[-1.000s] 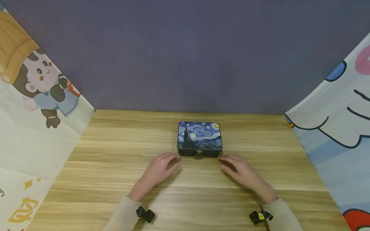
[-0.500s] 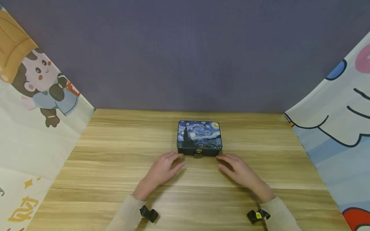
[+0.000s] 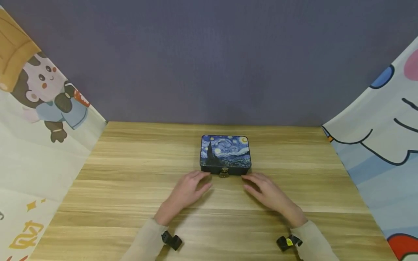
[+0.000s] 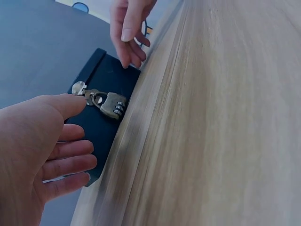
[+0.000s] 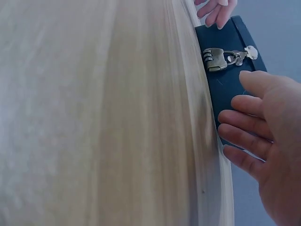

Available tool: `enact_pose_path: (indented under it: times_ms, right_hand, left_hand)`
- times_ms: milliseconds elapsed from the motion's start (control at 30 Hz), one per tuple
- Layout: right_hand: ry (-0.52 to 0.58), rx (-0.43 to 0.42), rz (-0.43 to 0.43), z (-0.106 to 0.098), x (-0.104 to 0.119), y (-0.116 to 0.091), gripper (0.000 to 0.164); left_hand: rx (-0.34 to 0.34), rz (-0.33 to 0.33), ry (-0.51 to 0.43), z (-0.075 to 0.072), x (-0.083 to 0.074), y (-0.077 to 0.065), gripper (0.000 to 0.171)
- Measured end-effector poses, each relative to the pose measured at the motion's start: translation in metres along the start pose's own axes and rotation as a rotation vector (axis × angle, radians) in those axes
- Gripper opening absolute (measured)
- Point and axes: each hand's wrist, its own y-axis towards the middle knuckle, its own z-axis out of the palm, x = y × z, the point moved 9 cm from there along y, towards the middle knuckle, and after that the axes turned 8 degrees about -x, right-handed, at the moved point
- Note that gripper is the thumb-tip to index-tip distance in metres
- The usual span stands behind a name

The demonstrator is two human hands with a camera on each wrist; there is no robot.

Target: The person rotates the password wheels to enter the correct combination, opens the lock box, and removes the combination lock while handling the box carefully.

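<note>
A dark box with a swirling blue night-sky painting on its lid sits closed on the wooden table. From the clasp on its front hangs a small bronze combination padlock, its number dials showing in both wrist views. My left hand is just before the box's front left corner, fingers loosely extended and holding nothing. On the other side, my right hand lies near the front right corner, likewise relaxed and without anything in it. Whether the fingertips touch the box I cannot tell.
The wood-grain table runs back to a dark grey-blue panel. Cartoon-printed cloths flank it on the left and right. Each wrist wears a small black camera, one on the left sleeve.
Both hands have drifted slightly inward, toward the padlock in front of the box. The box stays where it was on the table.
</note>
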Motion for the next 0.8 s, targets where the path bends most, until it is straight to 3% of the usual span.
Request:
enact_pose_path:
  times_ms: [800]
  right_hand:
    - [0.007,0.029,0.013,0.010,0.012,0.010,0.043]
  left_hand:
    - [0.027,0.015,-0.034,0.010,-0.012,0.007,0.045]
